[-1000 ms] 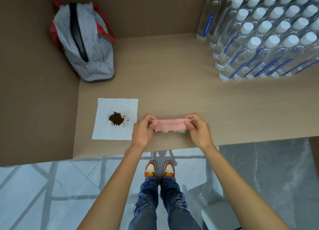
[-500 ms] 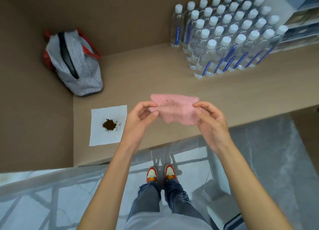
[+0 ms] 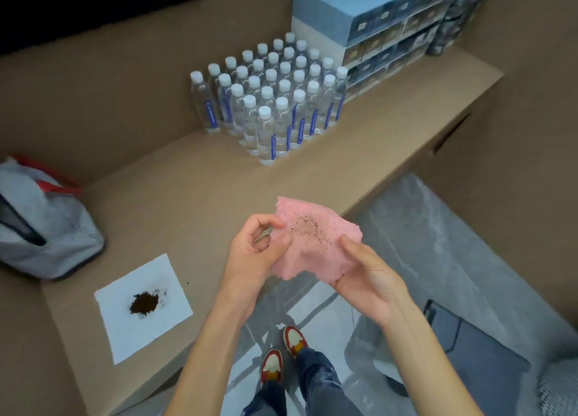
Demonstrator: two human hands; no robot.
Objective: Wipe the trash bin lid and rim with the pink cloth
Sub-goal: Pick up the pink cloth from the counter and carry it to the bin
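Observation:
The pink cloth [image 3: 314,240] is spread between both hands above the front edge of the brown counter [image 3: 187,197], and dark specks dot its upper face. My left hand [image 3: 253,253] pinches its left edge between thumb and fingers. My right hand [image 3: 366,275] cups it from below on the right. At the lower right, on the floor, a dark blue-grey object [image 3: 475,350] with a flat top shows; it may be the trash bin, but I cannot tell.
A white paper sheet [image 3: 125,328] with a heap of dark grounds [image 3: 144,303] lies on the counter's left. A striped grey bag [image 3: 40,228] sits far left. Several water bottles [image 3: 272,103] and stacked blue cartons [image 3: 375,25] stand behind. My feet stand on the grey floor [image 3: 438,234].
The cloth has been lifted off the counter and unfolded flat, its speckled side now up. Both hands rose and shifted right, and the view swung right, bringing in cartons and the floor object.

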